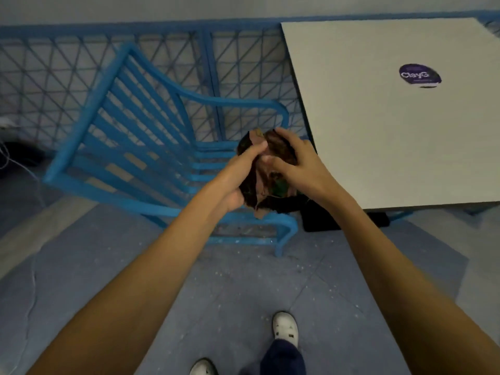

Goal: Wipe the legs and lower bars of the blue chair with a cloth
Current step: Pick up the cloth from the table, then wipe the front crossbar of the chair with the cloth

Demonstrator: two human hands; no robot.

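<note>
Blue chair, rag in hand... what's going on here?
A person stands over the blue chair, with the left hand and right hand both gripping a crumpled dark cloth above the seat. The chair sits beside a white table, by a blue lattice railing. The cloth is not on the legs or lower bars yet.

Café-like terrace (blue lattice railing (54, 63), stickered white table (365, 136), blue chair (230, 102))
</note>
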